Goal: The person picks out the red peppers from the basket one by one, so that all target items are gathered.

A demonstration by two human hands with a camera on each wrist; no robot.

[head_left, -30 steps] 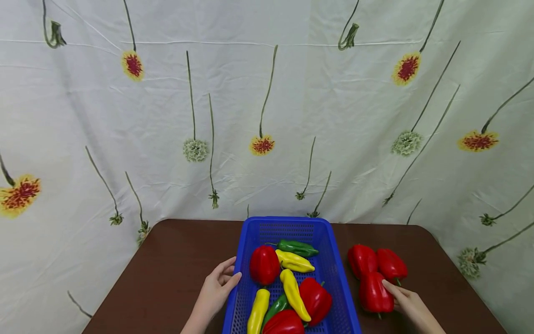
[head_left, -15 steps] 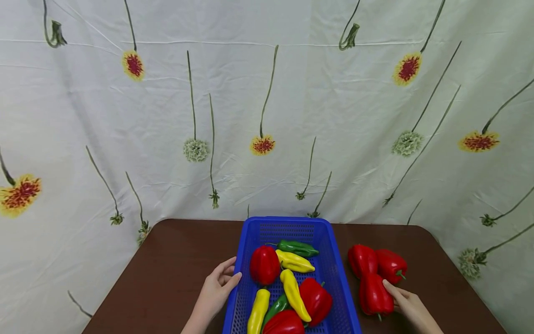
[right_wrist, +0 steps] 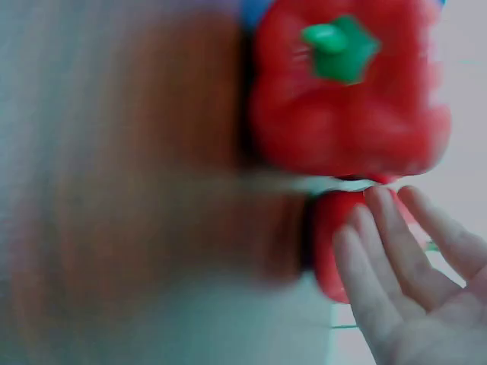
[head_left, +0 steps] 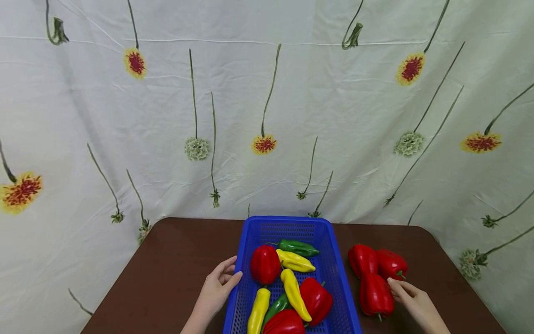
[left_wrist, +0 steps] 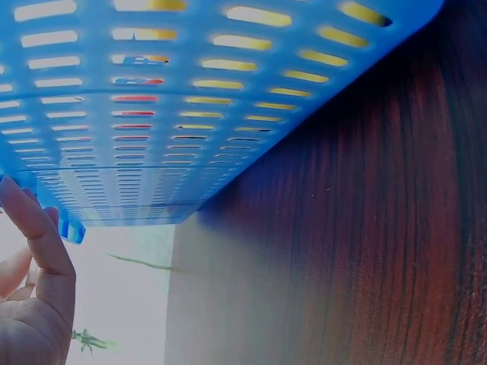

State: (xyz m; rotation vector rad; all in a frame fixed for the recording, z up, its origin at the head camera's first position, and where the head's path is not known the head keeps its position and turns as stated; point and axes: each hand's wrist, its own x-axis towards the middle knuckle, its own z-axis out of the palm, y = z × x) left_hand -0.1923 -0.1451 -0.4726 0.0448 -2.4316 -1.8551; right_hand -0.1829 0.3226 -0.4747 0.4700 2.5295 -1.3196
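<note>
A blue plastic basket (head_left: 288, 221) holds red bell peppers (head_left: 265, 264), yellow peppers (head_left: 295, 260) and green peppers (head_left: 298, 247). My left hand (head_left: 217, 288) holds the basket's left rim, thumb at the edge; the left wrist view shows the hand (left_wrist: 38, 289) beside the slotted wall. To the basket's right, three red bell peppers lie close together on the table. My right hand (head_left: 410, 299) is beside the nearest bell pepper (head_left: 375, 294), thumb tip near its right side. In the right wrist view, the fingers (right_wrist: 403, 258) are extended and spread, with that bell pepper (right_wrist: 350, 114) just beyond them.
The dark brown table (head_left: 167, 269) has rounded far corners. A pale curtain (head_left: 233, 116) printed with flowers hangs right behind it. Two more red bell peppers, one at the back left (head_left: 363, 260) and one at the back right (head_left: 390, 263), sit behind the nearest one.
My right hand has moved slightly right, off the nearest bell pepper's side. Earlier, the back right bell pepper turned a little, its stem shifting right. The left hand keeps its place.
</note>
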